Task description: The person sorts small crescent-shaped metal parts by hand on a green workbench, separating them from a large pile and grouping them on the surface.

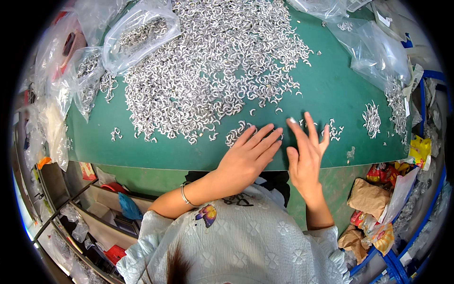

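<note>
Where the green mat spreads across the table, a big heap of silver hooks covers its far half, clear bags beside it. The left hand lies flat, fingers together, over a small cluster near the front edge. The right hand rests beside it, fingers spread, holding nothing.

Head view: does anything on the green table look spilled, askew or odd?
Nothing looks damaged. The big heap of small metal rings lies loose on the green table, with strays scattered off its edge beside the left hand and right hand. Clear plastic bags of rings slump at the table's left edge.
</note>
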`<state>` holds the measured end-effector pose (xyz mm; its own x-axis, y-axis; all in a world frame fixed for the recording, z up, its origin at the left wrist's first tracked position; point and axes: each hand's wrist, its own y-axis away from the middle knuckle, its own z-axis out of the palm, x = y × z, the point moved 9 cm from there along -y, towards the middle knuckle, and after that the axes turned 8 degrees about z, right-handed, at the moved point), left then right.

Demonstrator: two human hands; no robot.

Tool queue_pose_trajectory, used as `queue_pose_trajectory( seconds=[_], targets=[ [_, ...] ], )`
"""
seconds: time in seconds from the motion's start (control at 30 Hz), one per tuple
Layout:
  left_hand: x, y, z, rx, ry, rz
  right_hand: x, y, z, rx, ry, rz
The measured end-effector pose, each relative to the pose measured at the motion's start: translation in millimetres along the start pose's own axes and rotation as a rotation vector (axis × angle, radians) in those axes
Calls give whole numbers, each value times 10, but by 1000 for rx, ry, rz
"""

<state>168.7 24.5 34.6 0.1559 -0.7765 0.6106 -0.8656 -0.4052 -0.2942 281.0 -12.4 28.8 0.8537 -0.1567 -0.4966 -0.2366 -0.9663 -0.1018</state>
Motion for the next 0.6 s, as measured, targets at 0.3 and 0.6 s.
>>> queue_pose_trajectory(
  seconds=[0.3, 0.6],
  targets=[
    [-35, 33, -4, 31, 40, -7, -205, -378, 61, -22, -96, -100],
    [-319, 40, -255, 148, -78, -142, -89, -216, 69, -148, -87, -141]
  ],
)
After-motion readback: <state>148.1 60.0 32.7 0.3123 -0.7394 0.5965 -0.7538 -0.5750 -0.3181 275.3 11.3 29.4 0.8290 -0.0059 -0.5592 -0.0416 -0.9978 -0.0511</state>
